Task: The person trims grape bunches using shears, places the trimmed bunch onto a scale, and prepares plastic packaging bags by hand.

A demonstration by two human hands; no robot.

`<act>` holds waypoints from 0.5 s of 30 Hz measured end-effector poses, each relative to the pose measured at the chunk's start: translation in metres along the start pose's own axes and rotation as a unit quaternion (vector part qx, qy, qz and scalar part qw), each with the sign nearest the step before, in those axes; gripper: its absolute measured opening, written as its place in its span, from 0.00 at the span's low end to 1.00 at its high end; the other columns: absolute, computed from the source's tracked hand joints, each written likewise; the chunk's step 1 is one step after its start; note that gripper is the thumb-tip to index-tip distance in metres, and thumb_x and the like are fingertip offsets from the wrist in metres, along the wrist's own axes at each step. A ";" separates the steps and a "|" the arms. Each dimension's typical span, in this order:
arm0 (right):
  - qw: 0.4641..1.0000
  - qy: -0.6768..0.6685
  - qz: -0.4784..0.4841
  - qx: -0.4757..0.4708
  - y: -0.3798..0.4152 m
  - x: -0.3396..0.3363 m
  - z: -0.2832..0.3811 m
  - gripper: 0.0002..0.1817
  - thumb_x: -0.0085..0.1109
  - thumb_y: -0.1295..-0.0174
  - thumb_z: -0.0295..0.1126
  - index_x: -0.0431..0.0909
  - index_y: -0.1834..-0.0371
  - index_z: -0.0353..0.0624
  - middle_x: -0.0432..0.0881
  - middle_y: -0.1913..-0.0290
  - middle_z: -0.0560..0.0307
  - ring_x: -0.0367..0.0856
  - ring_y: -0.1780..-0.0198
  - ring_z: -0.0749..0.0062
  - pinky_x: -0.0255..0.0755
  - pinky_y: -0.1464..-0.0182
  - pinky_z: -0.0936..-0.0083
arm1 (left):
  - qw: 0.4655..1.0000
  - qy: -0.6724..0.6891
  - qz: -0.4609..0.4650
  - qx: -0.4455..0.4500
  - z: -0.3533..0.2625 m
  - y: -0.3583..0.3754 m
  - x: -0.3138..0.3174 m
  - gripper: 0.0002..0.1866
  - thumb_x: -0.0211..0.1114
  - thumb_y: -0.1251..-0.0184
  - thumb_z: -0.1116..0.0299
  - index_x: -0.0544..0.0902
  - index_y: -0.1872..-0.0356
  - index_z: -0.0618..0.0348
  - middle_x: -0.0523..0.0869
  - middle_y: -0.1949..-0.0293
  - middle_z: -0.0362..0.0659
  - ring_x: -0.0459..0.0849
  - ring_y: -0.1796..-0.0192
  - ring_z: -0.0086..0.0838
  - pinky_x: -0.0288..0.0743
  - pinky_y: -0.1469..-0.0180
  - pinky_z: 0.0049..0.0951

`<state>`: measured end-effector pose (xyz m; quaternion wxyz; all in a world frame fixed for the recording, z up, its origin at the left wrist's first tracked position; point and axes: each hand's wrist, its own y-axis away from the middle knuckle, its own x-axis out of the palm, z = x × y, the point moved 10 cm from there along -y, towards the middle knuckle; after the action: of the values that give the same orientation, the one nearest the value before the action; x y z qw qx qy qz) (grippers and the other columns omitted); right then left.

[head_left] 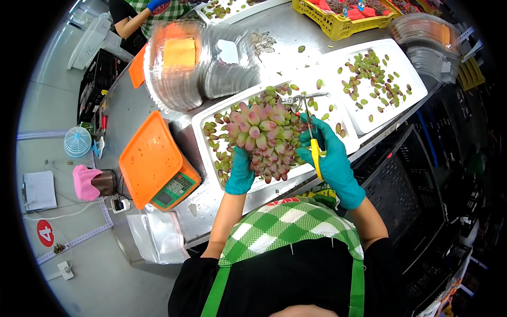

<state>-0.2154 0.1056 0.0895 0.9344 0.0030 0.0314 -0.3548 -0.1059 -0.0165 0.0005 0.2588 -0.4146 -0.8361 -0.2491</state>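
Note:
My left hand (pixel 241 171), in a teal glove, is wrapped round the lower left side of a large bunch of grapes (pixel 261 132), pink and green and long in shape. The bunch is over a white tray (pixel 203 138) with loose grapes in it. To the right of the bunch, my right hand (pixel 334 158), gloved the same way, is closed on scissors with a yellow handle (pixel 317 158). Their narrow blades point up beside the grapes. A silver metal tool (pixel 315 95) shows across the blade tips.
An orange scale (pixel 150 158) stands at left, near stacked clear plastic containers (pixel 229 63). Another white tray (pixel 417 90) with loose grapes is at right. A yellow crate (pixel 335 29) sits at the back. At upper left, a co-worker's blue-gloved hand (pixel 158 5) shows.

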 end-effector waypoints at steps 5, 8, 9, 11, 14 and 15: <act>0.997 0.052 -0.020 -0.049 -0.011 0.016 0.035 0.33 0.65 0.54 0.25 0.63 0.42 0.44 0.74 0.60 0.60 0.73 0.59 0.80 0.68 0.55 0.82 | 1.000 -0.021 0.003 -0.011 0.008 0.004 -0.007 0.43 0.42 0.46 0.32 0.53 0.37 0.54 0.61 0.39 0.46 0.64 0.39 0.36 0.61 0.39 0.38; 0.999 0.010 -0.016 -0.031 -0.016 0.017 0.024 0.31 0.65 0.54 0.26 0.65 0.43 0.47 0.75 0.57 0.61 0.72 0.63 0.83 0.70 0.57 0.85 | 1.000 0.023 0.009 0.018 0.005 -0.001 -0.011 0.44 0.42 0.47 0.31 0.53 0.37 0.54 0.61 0.39 0.46 0.64 0.39 0.37 0.60 0.38 0.38; 1.000 -0.021 -0.016 -0.017 -0.017 0.017 0.013 0.31 0.64 0.54 0.24 0.66 0.44 0.47 0.75 0.57 0.61 0.72 0.63 0.83 0.70 0.57 0.85 | 0.998 0.051 0.016 0.035 0.000 -0.005 -0.010 0.44 0.41 0.48 0.30 0.53 0.37 0.53 0.61 0.39 0.46 0.63 0.39 0.38 0.60 0.38 0.38; 0.998 -0.055 -0.021 -0.007 -0.018 0.015 0.005 0.30 0.63 0.53 0.23 0.66 0.44 0.47 0.74 0.59 0.62 0.71 0.64 0.85 0.70 0.58 0.86 | 0.994 0.102 0.004 0.038 -0.003 -0.004 -0.007 0.43 0.37 0.46 0.31 0.53 0.37 0.53 0.61 0.39 0.47 0.63 0.39 0.39 0.59 0.38 0.38; 0.997 -0.073 -0.014 -0.005 -0.015 0.016 0.006 0.29 0.63 0.53 0.22 0.67 0.44 0.47 0.74 0.63 0.64 0.69 0.65 0.87 0.69 0.61 0.87 | 0.976 0.186 0.050 0.101 -0.012 -0.018 -0.012 0.32 0.37 0.35 0.46 0.49 0.35 0.52 0.59 0.38 0.45 0.59 0.37 0.36 0.58 0.38 0.36; 0.996 -0.087 0.000 0.006 -0.013 0.018 0.003 0.29 0.62 0.53 0.22 0.67 0.44 0.47 0.73 0.64 0.64 0.69 0.66 0.87 0.69 0.62 0.88 | 0.971 0.205 0.062 0.109 -0.013 -0.021 -0.014 0.32 0.37 0.35 0.45 0.50 0.36 0.52 0.59 0.38 0.45 0.59 0.37 0.36 0.58 0.38 0.36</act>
<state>-0.2110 0.0837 0.0915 0.9335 -0.0219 -0.0519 -0.3541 -0.1126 -0.0435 -0.0029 0.4829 -0.3751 -0.7602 -0.2194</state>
